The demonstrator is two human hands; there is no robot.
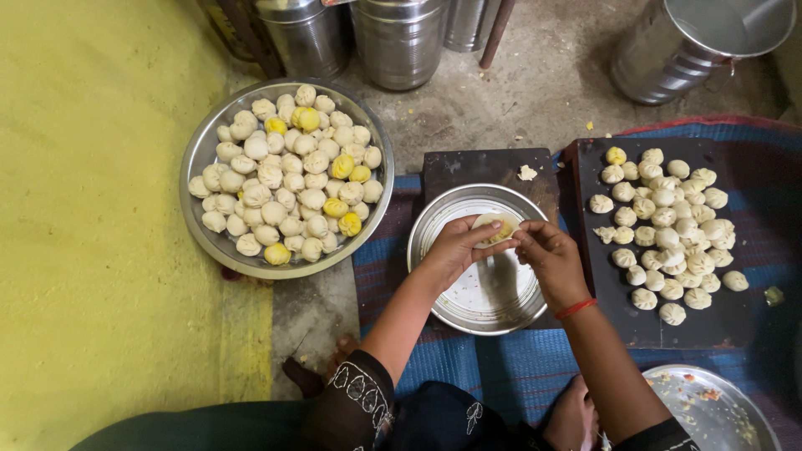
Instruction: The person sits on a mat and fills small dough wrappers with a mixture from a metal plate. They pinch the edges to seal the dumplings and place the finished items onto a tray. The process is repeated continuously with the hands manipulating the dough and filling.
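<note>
My left hand [455, 248] and my right hand [547, 257] meet over a steel plate [483, 301]. Between their fingertips they hold a round dough wrapper with yellowish filling [496, 226]. The left hand cups it from below while the right hand's fingers pinch its edge. A red thread circles my right wrist. The plate rests partly on a dark wooden board [484, 167] on a blue woven mat [518, 367].
A big steel bowl [205, 154] at left is heaped with white and yellow dumplings [288, 175]. A dark board [735, 321] at right carries several more dumplings [668, 225]. Steel canisters [397, 42] stand at the back. A second steel plate [710, 409] lies at lower right.
</note>
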